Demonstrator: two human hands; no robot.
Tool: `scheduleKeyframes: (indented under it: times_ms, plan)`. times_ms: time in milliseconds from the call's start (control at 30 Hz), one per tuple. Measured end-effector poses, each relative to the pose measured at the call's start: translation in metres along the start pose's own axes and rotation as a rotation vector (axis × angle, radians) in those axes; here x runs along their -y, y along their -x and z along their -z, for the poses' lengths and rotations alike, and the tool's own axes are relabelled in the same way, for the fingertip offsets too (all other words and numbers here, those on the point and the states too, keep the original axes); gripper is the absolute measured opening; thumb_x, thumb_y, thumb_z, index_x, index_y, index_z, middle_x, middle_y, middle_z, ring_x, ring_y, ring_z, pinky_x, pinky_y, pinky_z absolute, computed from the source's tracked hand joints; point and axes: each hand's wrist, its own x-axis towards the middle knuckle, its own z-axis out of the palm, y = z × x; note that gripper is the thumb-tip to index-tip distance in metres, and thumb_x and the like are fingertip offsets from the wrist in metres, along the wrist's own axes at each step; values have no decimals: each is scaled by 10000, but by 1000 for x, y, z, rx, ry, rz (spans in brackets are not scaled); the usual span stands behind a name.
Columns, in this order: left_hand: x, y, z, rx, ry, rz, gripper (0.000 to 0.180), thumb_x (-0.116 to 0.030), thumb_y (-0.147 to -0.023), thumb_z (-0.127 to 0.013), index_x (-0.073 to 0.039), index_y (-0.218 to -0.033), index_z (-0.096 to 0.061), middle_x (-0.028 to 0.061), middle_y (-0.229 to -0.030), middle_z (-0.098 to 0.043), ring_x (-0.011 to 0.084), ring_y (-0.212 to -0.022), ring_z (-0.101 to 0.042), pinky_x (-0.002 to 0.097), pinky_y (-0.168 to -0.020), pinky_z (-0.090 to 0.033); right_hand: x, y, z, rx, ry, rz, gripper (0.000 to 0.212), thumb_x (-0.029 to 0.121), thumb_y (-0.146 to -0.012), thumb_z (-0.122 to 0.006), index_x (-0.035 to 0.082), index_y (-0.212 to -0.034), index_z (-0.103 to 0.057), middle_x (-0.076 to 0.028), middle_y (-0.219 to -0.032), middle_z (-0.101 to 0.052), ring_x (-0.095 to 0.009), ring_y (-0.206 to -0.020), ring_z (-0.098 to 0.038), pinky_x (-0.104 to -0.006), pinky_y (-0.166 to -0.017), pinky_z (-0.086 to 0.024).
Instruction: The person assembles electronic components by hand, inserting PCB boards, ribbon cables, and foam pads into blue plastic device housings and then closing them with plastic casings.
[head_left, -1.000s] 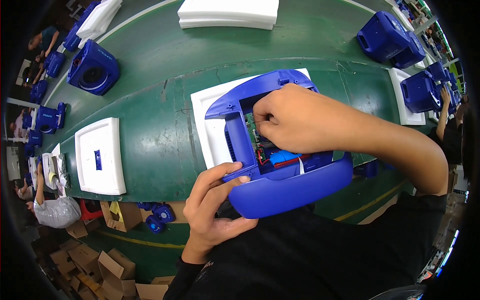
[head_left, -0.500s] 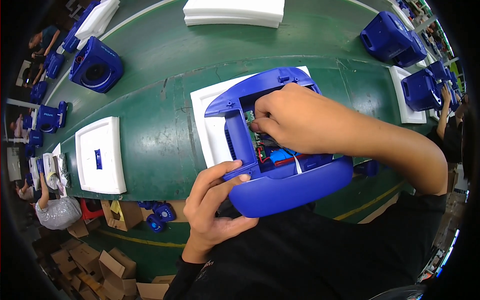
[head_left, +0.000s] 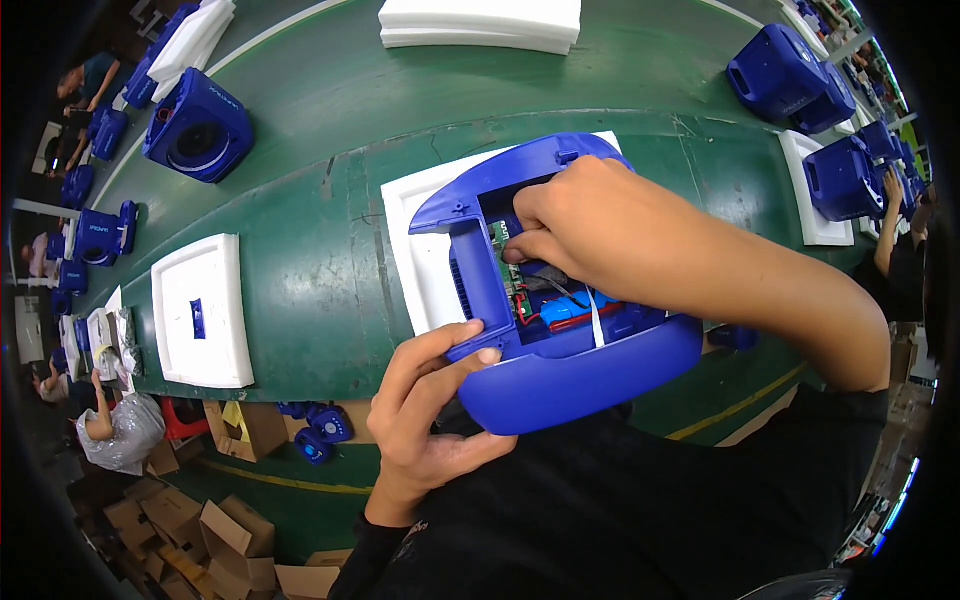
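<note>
A blue plastic housing (head_left: 585,375) lies with its hollow inside facing up, partly over a white foam pad (head_left: 402,215). My left hand (head_left: 420,410) grips its near left corner, thumb and fingers on either side of the edge. Bent over the opening, my right hand (head_left: 590,225) has thumb and forefinger drawn together at the green circuit board (head_left: 518,290); whatever lies between the fingertips is hidden. Beside the board sit a blue wrapped battery pack (head_left: 563,310) with red wires and a white strip (head_left: 597,325).
Left on the green bench stands a white foam tray (head_left: 235,300) holding a small blue part (head_left: 197,319). Beyond are a blue speaker-like box (head_left: 200,130), stacked foam (head_left: 480,25) and more blue housings (head_left: 775,70). Cardboard boxes (head_left: 235,530) fill the floor at lower left; co-workers sit at both sides.
My right hand has shifted slightly within the opening, fingers still together. The far foam stack and blue boxes have slid a little to the right. My left hand keeps its grip.
</note>
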Motion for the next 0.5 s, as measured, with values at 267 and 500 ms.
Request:
scheduleKeyframes:
  times_ms: [267,500]
  plan:
    - [-3,2,2,8,-7,7,512,-65,-688,-961,40,-1161,-794,221,-1303,-725,221,-924,-783,319,-806,-653,-2,4,-1,10,26,27,329,264,-1024,-759,-48,-926,-799,-284,-809,-740,-463,-789,-763,-506,-737,-633]
    - [-4,3,0,1,12,18,518,-66,-682,-965,41,-1160,-795,221,-1312,-725,203,-881,-773,306,-780,-640,16,13,13,-187,-124,195,190,145,-939,-709,-29,-922,-783,-247,-815,-756,-442,-746,-752,-517,-722,-619]
